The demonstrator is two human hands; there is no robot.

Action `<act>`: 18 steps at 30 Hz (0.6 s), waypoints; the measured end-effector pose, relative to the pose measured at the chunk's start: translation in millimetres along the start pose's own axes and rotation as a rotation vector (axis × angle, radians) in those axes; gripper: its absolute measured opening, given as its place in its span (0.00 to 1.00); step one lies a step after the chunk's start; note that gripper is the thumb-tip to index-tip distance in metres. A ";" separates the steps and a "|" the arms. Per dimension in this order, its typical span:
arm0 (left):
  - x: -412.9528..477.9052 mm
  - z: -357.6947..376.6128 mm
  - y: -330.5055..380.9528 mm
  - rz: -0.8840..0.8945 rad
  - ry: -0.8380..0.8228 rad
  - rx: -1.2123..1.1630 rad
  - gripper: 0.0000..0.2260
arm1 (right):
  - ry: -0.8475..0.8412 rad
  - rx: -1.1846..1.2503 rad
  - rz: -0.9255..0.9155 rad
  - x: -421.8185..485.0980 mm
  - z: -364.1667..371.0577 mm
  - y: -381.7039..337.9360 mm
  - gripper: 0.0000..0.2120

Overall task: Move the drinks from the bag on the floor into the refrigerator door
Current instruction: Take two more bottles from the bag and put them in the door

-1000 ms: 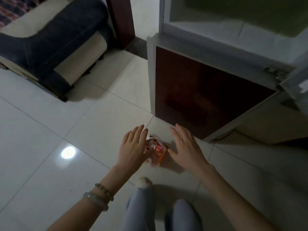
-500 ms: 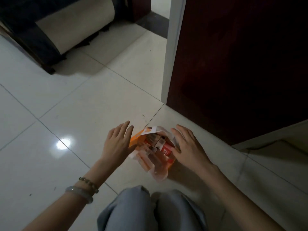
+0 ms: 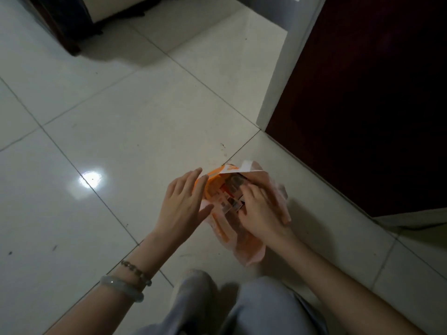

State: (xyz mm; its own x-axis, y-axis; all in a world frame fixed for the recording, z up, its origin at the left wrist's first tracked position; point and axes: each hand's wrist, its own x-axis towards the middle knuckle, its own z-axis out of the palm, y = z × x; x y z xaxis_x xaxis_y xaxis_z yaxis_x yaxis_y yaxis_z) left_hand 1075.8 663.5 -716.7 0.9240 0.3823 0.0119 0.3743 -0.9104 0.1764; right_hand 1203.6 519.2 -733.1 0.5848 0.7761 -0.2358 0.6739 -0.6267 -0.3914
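A thin orange-and-white plastic bag lies on the tiled floor in front of my knees, its mouth open toward the far side. Inside it I see small drink cartons with red and white print, packed side by side. My left hand has straight fingers and touches the bag's left side. My right hand reaches into the bag's mouth, its fingers blurred and lying over the cartons. The refrigerator door, a dark red panel with a white edge, stands open to the right, just beyond the bag.
A dark sofa base stands at the top left. Pale glossy floor tiles stretch left of the bag, with a lamp's reflection on them. My knees in light trousers are at the bottom edge.
I have crouched lower and closer to the bag. My right hand moved from beside the bag into its mouth, and my left hand came up against the bag's left side.
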 end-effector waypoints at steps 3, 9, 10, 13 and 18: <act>-13.0 5.8 -8.2 -0.078 0.021 -0.061 0.28 | -0.046 -0.131 0.077 30.6 16.8 -2.6 0.20; -26.7 -1.1 -17.3 -0.146 0.088 -0.118 0.25 | -0.286 -0.389 0.308 68.0 56.3 14.7 0.35; -28.6 -1.1 -17.8 -0.146 0.081 -0.114 0.25 | -0.292 -0.416 0.321 69.4 62.6 19.2 0.36; -35.5 3.8 -21.0 -0.143 0.059 -0.094 0.25 | -0.263 -0.495 0.306 74.8 75.9 25.3 0.34; -42.5 11.6 -19.4 -0.133 0.015 -0.076 0.26 | -0.193 -0.386 0.230 81.4 76.4 36.3 0.28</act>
State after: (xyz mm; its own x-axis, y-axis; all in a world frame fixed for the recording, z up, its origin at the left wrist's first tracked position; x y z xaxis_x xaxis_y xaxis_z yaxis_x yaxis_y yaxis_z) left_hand 1030.2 663.0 -732.1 0.8651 0.5016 -0.0023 0.4860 -0.8372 0.2509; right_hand 1241.2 565.0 -834.4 0.6683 0.5906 -0.4523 0.6767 -0.7351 0.0400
